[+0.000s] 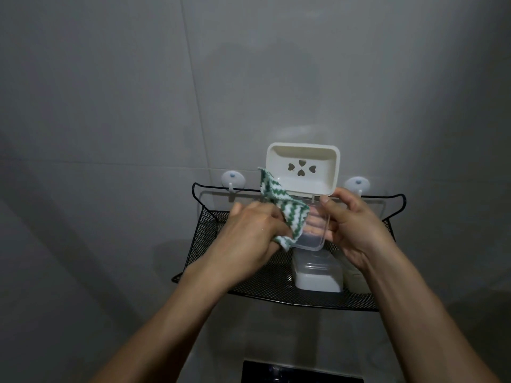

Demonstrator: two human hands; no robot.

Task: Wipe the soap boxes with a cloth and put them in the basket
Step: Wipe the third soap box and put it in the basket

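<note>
Left hand [250,230]: grips the green-and-white cloth [282,208], pressing it against the clear lid.
Held soap box [302,170]: open, above the basket; its cream tray stands upright and holds nothing, while its clear lid [313,230] hangs below.
Right hand [356,225]: holds that box at the hinge.
Basket [262,283]: black mesh on the wall, holding another closed soap box [318,275].

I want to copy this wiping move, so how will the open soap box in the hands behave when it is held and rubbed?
The soap box looks like thin, stiff plastic, probably light. Its open lid may swing, so the right hand steadies it. The smooth plastic may slip under the cloth that the left hand grips.
</note>
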